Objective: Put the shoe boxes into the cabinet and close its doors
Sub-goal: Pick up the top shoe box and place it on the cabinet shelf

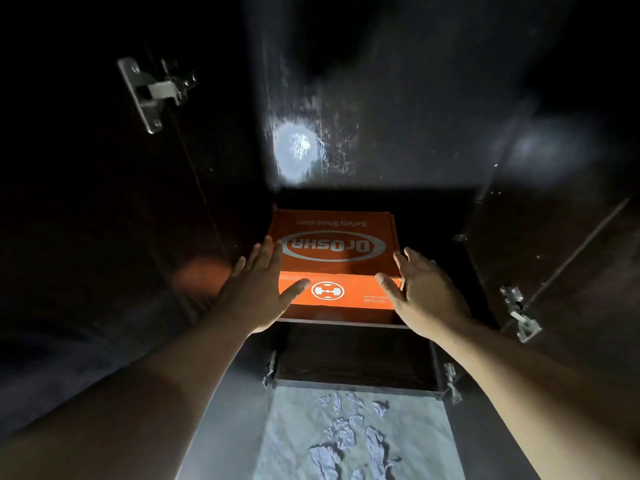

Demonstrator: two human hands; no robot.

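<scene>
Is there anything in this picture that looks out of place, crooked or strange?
The orange shoe box sits on the cabinet shelf with its logo upside down toward the camera, though it looks straight. Crumpled white paper lies scattered on the pale surface below. Both doors stand open.

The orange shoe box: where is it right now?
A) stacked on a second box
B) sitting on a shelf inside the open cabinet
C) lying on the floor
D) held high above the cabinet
B: the orange shoe box rests on the cabinet shelf, with the left hand and right hand open at its sides and both doors swung wide.
</scene>
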